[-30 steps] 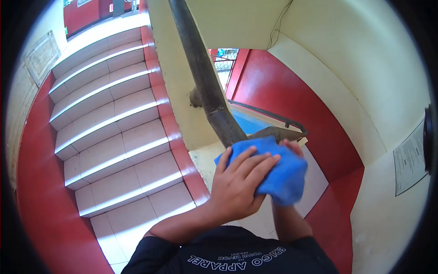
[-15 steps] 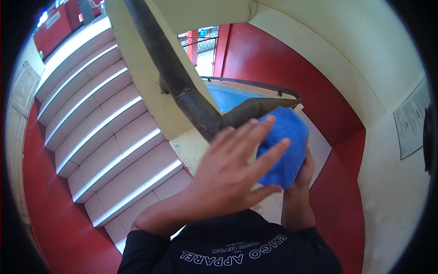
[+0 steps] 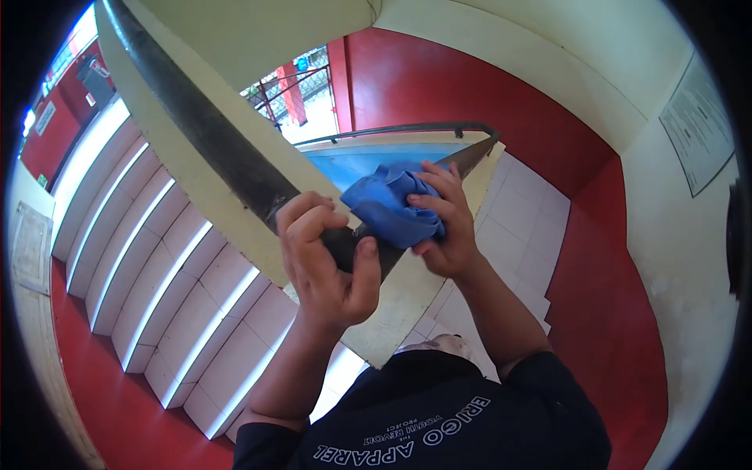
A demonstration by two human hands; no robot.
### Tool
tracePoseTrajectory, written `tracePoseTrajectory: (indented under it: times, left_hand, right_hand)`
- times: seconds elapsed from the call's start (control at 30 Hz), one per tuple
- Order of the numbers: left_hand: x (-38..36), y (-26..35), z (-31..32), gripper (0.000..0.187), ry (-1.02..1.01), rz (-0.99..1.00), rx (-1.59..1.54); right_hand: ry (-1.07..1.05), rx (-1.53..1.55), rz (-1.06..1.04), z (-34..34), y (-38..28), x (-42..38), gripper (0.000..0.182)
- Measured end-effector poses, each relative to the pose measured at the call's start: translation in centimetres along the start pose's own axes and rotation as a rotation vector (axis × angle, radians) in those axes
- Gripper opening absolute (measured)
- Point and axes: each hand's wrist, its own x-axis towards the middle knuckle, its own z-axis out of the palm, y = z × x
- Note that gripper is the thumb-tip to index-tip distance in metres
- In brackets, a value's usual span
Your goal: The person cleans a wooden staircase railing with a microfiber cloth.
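A blue cloth sits bunched at the middle of the scene, lying against the dark handrail close to its bend. The right hand has hold of it from the right side, fingers curled over the folds and thumb below, so the grasp is closed on the fabric. The left hand is just left of the cloth, in front of the rail. Its fingers are half curled, with a clear gap between them and the thumb, and no cloth is between them; whether the fingertips press on the rail, I cannot tell.

The handrail runs from the far left down to the hands, and a second stretch continues from the bend toward the far right. It follows a cream-coloured low wall. Left of that wall are tiled stairs with bright light along the steps. Beyond the cloth shows a blue panel, and farther off is an opening with wire mesh. A red-painted wall curves along the right, with a printed sheet at the far right. A black shirt with white lettering fills the near edge.
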Motion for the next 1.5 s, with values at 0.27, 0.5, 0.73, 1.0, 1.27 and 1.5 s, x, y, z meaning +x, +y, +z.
tracePoseTrajectory:
  times: [0.27, 0.5, 0.73, 1.0, 1.27, 1.5]
  left_hand:
    - [0.2, 0.9, -0.1, 0.04, -0.113, -0.044, 0.112]
    - [1.9, 5.0, -1.3, 0.051, -0.516, -0.123, 0.338]
    - [0.1, 5.2, 1.2, 0.082, -0.477, -0.176, 0.635]
    - [-2.9, 4.6, 2.1, 0.079, -0.157, -0.298, 0.822]
    - [-2.8, 4.6, 2.7, 0.061, -0.058, -0.317, 1.007]
    - [-2.6, 5.0, 3.4, 0.059, -0.028, -0.389, 1.069]
  right_hand:
    - [0.053, 0.114, 0.826, -2.1, 6.9, 2.0, 0.026]
    - [0.165, 0.141, 0.328, -1.3, 5.5, -1.3, 0.018]
    - [0.035, -0.101, 0.786, -3.6, 25.6, -5.8, 0.015]
    - [-0.424, -0.114, 0.341, -4.2, 18.6, -0.5, 0.025]
    - [-0.312, -0.002, 0.514, -5.5, 34.8, -7.5, 0.037]
    - [-0.519, 0.673, 0.474, -3.9, 27.9, 0.3, 0.024]
